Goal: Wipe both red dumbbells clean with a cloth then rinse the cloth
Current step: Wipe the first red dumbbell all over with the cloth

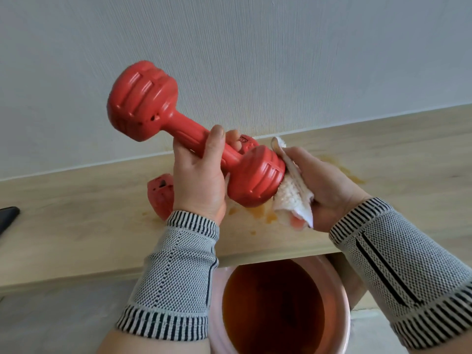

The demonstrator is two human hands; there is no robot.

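Dumbbell number one (194, 131) is hanging tilted above the wooden shelf (76, 226), far head up toward the pale wall (255, 47), near head low and toward me. My left hand (198, 175) is gripping its handle, fingers and thumb curled round it. My right hand (324, 190) is holding the white cloth (293, 192) bunched against the near head, fingers closed around the fabric. The second dumbbell (161, 194) is lying on the shelf behind my left wrist, mostly hidden, one end just beside the wall edge. Orange stains (265, 215) are spotting the wood under the cloth. Below the shelf's front edge, a pink bucket (342, 315) of orange-brown water is sitting between my forearms. A dark object (9, 217) is poking in at the left border, well apart from everything.
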